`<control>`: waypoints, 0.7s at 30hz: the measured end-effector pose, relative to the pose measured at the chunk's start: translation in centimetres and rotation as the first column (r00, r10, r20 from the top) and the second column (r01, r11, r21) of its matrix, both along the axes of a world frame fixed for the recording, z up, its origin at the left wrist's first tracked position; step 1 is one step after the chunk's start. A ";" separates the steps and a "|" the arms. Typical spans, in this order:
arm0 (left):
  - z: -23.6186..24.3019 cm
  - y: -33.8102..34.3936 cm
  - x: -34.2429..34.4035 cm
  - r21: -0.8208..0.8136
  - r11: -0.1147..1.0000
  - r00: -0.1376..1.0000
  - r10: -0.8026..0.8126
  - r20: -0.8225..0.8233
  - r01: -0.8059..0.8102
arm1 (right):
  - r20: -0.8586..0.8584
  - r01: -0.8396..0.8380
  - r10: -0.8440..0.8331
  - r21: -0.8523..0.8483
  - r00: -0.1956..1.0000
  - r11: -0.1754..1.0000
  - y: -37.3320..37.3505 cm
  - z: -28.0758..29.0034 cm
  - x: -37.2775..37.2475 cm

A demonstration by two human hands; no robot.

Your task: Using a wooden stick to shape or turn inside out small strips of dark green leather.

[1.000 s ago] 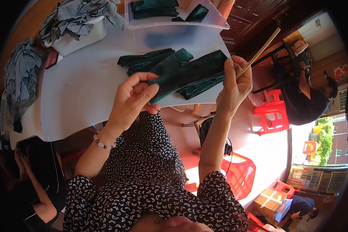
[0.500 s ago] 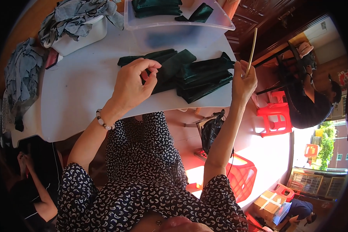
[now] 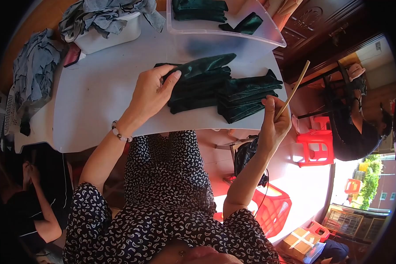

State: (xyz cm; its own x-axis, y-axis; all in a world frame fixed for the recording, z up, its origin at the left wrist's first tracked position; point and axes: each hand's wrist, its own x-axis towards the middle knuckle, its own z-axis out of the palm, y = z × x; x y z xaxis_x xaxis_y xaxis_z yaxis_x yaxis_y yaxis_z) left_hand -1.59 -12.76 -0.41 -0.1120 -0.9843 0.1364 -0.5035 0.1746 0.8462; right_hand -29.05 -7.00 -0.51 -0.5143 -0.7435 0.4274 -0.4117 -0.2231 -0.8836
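– Pale table, its near edge just in front of the person. What has the left hand got?
– Thumb and fingers pinch the left end of a dark green velvety piece, held over the left pile of similar cloth.
– And the right hand?
– Fingers closed on the lower end of a thin, light-coloured stick that slants toward the far right. That hand is at the right pile, also dark green; whether it touches the cloth, I can't tell.
– Farther out?
– Clear plastic bin on the far side, more green pieces inside. At far left, a white tub heaped with grey cloth.
– Past the table?
– Red stool on the floor, to the right, and beyond it someone in dark clothes.
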 end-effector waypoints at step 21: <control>2.6 9.2 1.0 0.333 0.759 0.461 0.049 -0.886 0.560 | 0.849 -0.753 0.460 -0.120 0.260 0.647 1.6 -1.7 11.8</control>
State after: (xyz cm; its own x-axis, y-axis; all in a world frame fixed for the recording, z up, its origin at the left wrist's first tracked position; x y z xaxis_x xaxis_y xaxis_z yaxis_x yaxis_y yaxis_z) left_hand -0.56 -3.61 2.23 -0.5084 -0.8412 -0.1844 0.4485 -0.4414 0.7772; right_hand -17.27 -5.44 -2.17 0.1681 -0.9775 -0.1271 0.5953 0.2035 -0.7773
